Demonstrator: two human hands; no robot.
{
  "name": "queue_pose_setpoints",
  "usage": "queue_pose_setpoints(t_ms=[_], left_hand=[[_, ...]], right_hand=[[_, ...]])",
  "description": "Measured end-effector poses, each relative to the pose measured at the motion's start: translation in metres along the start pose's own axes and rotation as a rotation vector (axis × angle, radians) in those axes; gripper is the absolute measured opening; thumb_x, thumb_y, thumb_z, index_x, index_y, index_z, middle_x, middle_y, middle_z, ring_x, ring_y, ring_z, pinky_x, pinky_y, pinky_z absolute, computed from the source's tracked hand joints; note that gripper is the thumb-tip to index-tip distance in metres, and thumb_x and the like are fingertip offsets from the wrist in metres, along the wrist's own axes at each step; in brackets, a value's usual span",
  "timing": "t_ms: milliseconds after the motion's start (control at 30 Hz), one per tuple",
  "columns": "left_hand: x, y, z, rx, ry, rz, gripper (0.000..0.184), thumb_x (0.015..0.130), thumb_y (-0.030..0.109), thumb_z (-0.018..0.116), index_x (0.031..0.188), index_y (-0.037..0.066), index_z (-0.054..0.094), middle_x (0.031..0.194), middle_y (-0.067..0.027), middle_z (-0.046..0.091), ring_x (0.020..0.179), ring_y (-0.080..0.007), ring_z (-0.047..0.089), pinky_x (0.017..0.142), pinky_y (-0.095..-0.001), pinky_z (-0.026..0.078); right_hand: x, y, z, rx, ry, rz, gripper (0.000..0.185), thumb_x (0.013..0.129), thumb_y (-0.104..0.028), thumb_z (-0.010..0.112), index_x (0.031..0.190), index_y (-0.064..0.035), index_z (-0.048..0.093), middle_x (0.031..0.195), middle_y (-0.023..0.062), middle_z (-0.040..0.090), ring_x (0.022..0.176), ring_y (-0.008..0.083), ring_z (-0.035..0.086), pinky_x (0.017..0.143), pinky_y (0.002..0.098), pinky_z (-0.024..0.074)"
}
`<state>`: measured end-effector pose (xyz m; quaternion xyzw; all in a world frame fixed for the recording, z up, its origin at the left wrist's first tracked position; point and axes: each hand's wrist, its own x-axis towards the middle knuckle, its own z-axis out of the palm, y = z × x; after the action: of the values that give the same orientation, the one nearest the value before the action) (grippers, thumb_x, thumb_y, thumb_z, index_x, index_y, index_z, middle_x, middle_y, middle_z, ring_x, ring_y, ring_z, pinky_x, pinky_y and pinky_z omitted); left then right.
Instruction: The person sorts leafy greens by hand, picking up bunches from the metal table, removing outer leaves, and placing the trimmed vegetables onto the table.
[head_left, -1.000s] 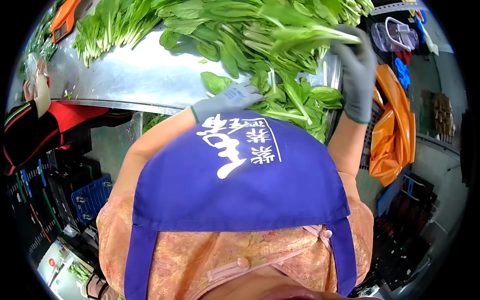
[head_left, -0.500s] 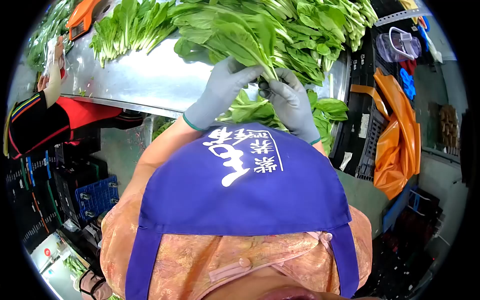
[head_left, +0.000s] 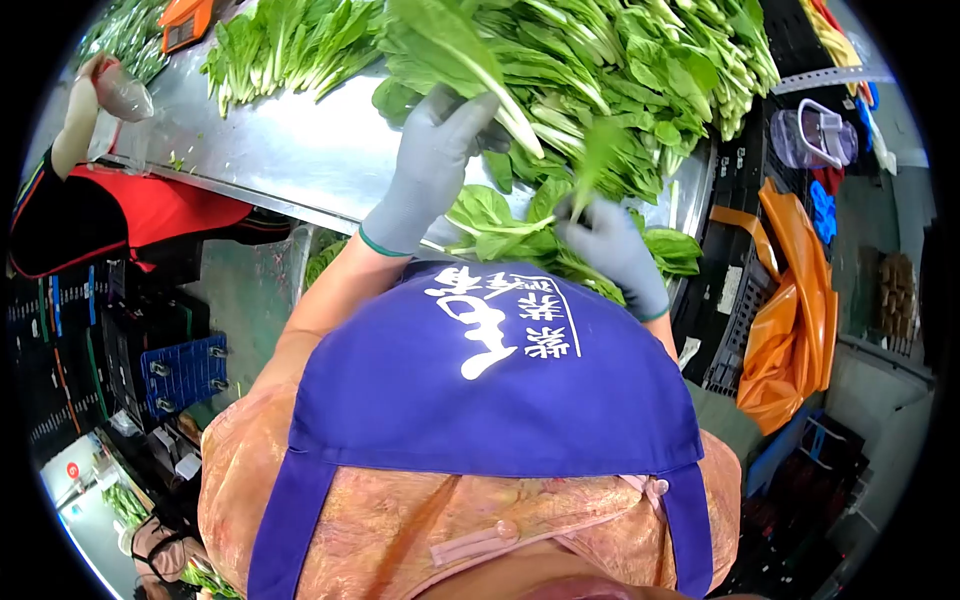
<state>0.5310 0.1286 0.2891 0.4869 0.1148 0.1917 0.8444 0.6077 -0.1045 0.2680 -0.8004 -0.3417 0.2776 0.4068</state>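
My left hand (head_left: 432,160), in a grey glove, is closed around a stalk of leafy greens (head_left: 475,70), its pale cut end pointing to the lower right. My right hand (head_left: 615,245), gloved as well, pinches a single green leaf (head_left: 597,160) that is blurred by motion. Below that hand, loose leaves (head_left: 500,225) lie at the table's near edge, close to my apron. Beyond both hands spreads a large heap of leafy greens (head_left: 640,80). A smaller row of greens (head_left: 290,50) lies to the left on the metal table (head_left: 300,145).
An orange tool (head_left: 186,22) lies at the table's far left. Another person's hand (head_left: 100,75) holds a clear plastic bag there. On the right are black crates (head_left: 735,250), an orange plastic sheet (head_left: 790,320) and a clear jug (head_left: 815,135).
My hands have moved apart. The left has kept the stalk and shifted it up and left, while the right has come down and away with a leaf.
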Motion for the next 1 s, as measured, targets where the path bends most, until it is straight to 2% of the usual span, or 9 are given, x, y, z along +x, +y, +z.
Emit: queue_pose_setpoints(t_ms=[33,133,167,267,300,433,600,733,1000], left_hand=[[-0.001,0.002,0.002,0.005,0.003,0.007,0.030,0.096,0.018,0.063,0.116,-0.002,0.055,0.098,-0.0107,0.066,0.078,-0.0169,0.064,0.072,-0.0311,0.054],[-0.001,0.004,0.006,0.106,-0.027,0.012,0.030,0.092,0.017,0.069,0.112,-0.002,0.056,0.091,-0.0081,0.066,0.072,-0.0124,0.063,0.067,-0.0256,0.052],[-0.003,0.004,0.013,0.132,-0.029,-0.003,0.029,0.092,0.016,0.069,0.111,-0.002,0.056,0.091,-0.0073,0.066,0.072,-0.0116,0.062,0.066,-0.0251,0.052],[-0.008,-0.001,0.028,0.175,-0.049,-0.016,0.027,0.091,0.012,0.070,0.110,-0.002,0.056,0.090,-0.0054,0.065,0.072,-0.0081,0.060,0.065,-0.0235,0.049],[-0.008,-0.004,0.028,0.197,-0.062,0.009,0.027,0.091,0.012,0.070,0.110,-0.002,0.056,0.089,-0.0049,0.064,0.072,-0.0077,0.060,0.066,-0.0230,0.049],[-0.010,-0.002,0.025,0.245,-0.132,-0.039,0.038,0.086,0.009,0.073,0.116,-0.003,0.054,0.095,-0.0055,0.063,0.081,-0.0096,0.061,0.073,-0.0243,0.051],[-0.011,-0.003,0.022,0.396,-0.188,-0.132,0.035,0.087,0.010,0.071,0.115,-0.004,0.056,0.094,-0.0060,0.063,0.084,-0.0105,0.061,0.076,-0.0259,0.051],[-0.013,-0.005,0.023,0.245,-0.181,-0.126,0.032,0.089,0.010,0.068,0.115,-0.003,0.056,0.097,-0.0070,0.065,0.084,-0.0111,0.061,0.076,-0.0262,0.051],[-0.019,-0.008,0.028,0.207,-0.196,-0.080,0.039,0.089,0.013,0.070,0.122,-0.004,0.055,0.100,-0.0074,0.065,0.087,-0.0118,0.062,0.079,-0.0266,0.051]], right_hand=[[0.000,0.002,-0.004,-0.372,-0.161,-0.019,0.032,0.079,-0.012,0.071,0.108,-0.0015,0.061,0.085,0.0124,0.063,0.075,0.0281,0.062,0.073,0.0400,0.0496],[0.001,-0.018,0.005,-0.242,0.263,-0.221,0.033,0.080,-0.016,0.073,0.107,-0.0020,0.063,0.090,0.0129,0.063,0.079,0.0293,0.062,0.073,0.0386,0.0499],[0.004,-0.043,-0.001,-0.073,0.252,-0.144,0.032,0.079,-0.017,0.074,0.105,-0.0016,0.062,0.095,0.0136,0.063,0.078,0.0297,0.061,0.071,0.0372,0.0501],[0.018,-0.071,0.003,-0.124,0.408,-0.225,0.033,0.078,-0.015,0.076,0.103,0.0001,0.061,0.094,0.0133,0.063,0.079,0.0276,0.062,0.070,0.0354,0.0502],[0.027,-0.063,0.006,-0.140,0.456,-0.284,0.032,0.078,-0.012,0.076,0.103,0.0010,0.061,0.091,0.0103,0.063,0.074,0.0197,0.061,0.068,0.0317,0.0495],[0.029,-0.062,0.005,0.380,0.309,-0.130,0.021,0.086,-0.009,0.069,0.101,0.0020,0.061,0.082,0.0017,0.063,0.069,0.0059,0.054,0.064,0.0229,0.0455],[0.024,-0.055,0.004,0.598,0.229,-0.031,0.021,0.086,-0.009,0.069,0.102,0.0020,0.061,0.085,0.0024,0.065,0.071,0.0063,0.056,0.063,0.0218,0.0452],[0.020,-0.050,0.003,0.734,0.209,0.007,0.027,0.089,-0.014,0.071,0.106,0.0029,0.058,0.084,0.0048,0.063,0.071,0.0101,0.057,0.064,0.0239,0.0469],[0.018,-0.047,0.011,0.708,0.213,-0.020,0.023,0.091,-0.012,0.069,0.104,0.0025,0.058,0.083,0.0054,0.064,0.070,0.0104,0.058,0.065,0.0243,0.0475]])
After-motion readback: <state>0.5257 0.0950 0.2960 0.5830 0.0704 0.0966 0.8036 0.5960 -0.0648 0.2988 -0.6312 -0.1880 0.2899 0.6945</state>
